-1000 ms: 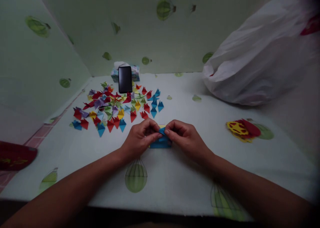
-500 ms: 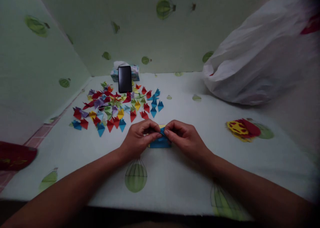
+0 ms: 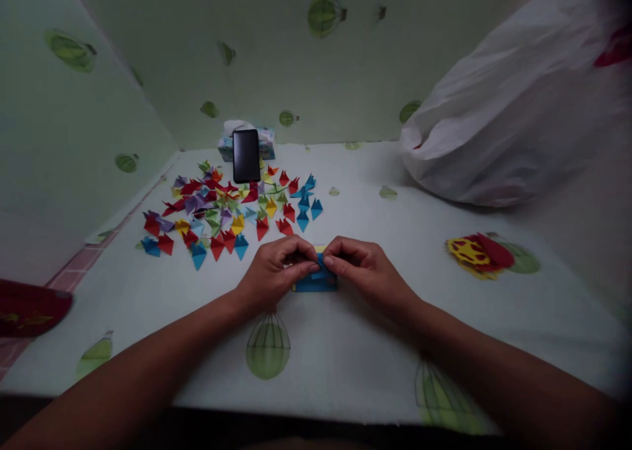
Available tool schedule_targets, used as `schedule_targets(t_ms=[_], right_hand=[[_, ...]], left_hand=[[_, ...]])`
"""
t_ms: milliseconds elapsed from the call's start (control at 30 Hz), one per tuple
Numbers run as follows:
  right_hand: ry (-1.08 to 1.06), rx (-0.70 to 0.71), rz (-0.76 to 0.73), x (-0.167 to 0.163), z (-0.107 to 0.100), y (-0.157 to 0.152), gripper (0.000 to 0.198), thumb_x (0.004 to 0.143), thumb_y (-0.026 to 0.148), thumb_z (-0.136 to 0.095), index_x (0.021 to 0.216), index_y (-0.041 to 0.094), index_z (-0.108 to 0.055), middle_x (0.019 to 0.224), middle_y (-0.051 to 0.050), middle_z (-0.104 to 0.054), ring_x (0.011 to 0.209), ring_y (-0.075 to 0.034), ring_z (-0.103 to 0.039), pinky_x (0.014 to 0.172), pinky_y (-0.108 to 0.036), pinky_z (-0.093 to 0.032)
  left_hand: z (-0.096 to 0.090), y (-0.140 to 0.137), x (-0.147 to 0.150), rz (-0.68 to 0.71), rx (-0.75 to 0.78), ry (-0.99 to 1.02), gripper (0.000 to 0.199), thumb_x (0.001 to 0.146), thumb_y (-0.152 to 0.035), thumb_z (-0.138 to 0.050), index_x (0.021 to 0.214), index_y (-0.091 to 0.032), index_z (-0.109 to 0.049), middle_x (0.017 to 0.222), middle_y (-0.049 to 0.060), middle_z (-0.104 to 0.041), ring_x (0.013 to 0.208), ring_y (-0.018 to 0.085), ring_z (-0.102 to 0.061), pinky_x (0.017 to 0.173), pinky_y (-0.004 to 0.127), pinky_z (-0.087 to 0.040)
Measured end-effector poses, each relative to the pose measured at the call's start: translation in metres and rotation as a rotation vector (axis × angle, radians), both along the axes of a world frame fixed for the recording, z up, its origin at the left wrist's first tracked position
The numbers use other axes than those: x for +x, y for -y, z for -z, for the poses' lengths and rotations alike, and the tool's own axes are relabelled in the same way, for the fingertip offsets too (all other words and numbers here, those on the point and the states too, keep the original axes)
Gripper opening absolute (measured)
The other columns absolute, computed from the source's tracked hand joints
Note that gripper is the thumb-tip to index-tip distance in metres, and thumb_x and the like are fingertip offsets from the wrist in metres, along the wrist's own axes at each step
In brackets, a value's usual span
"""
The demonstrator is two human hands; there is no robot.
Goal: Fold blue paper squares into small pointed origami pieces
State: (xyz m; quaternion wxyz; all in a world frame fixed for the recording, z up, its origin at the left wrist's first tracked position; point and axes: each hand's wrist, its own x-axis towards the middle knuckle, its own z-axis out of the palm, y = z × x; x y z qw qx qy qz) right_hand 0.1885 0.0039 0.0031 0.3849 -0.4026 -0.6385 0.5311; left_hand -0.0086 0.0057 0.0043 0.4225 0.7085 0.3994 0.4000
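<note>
A small piece of blue folded paper is pinched between my two hands near the middle of the table. My left hand grips it from the left with thumb and forefinger, and my right hand does the same from the right. The fingertips nearly meet and cover much of the paper. Beneath them lies a stack of square paper, blue on top with yellow showing at its edges. Beyond my left hand, many small folded paper pieces in red, blue, yellow, green and purple are spread out.
A black phone leans on a tissue box at the back. On the right lie red and yellow cut-outs, with a large white plastic bag behind them. A dark red object sits at the left edge.
The blue paper between my fingertips has shifted slightly, and my right hand has tilted a little. Everything else stays nearly the same.
</note>
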Motion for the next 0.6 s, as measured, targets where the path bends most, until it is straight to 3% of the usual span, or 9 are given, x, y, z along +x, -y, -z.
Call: schedule_targets(t_ms=[133,367,600], right_hand=[[0.015,-0.001,-0.017,0.0002,-0.0013,0.0001,0.018,0.085,0.033,-0.062,0.076,0.017,-0.061,0.068,0.001,-0.057,0.064,-0.013,-0.050,0.061,-0.027,-0.040],[0.179,0.274,0.066,-0.0036,-0.0010,0.0063,0.020,0.088,0.023,-0.054,0.069,0.019,-0.054,0.067,0.001,-0.052,0.063,-0.013,-0.046,0.059,-0.027,-0.035],[0.156,0.233,0.056,-0.0028,0.0001,0.0037,0.020,0.090,0.024,-0.055,0.072,0.018,-0.057,0.070,0.000,-0.055,0.066,-0.014,-0.050,0.062,-0.027,-0.038]], left_hand=[[-0.0012,-0.0008,-0.0005,0.011,0.003,-0.026,0.007,0.080,-0.021,-0.073,0.081,-0.016,-0.067,0.074,0.001,-0.066,0.067,0.011,-0.056,0.062,0.023,-0.044],[-0.0028,0.0021,0.0023,0.029,0.060,-0.077,0.005,0.080,-0.019,-0.072,0.078,-0.016,-0.068,0.072,0.000,-0.066,0.065,0.011,-0.057,0.062,0.022,-0.044],[-0.0013,0.0019,0.0015,-0.010,0.056,-0.107,0.005,0.081,-0.018,-0.072,0.080,-0.016,-0.068,0.073,0.000,-0.067,0.065,0.011,-0.058,0.061,0.022,-0.044]])
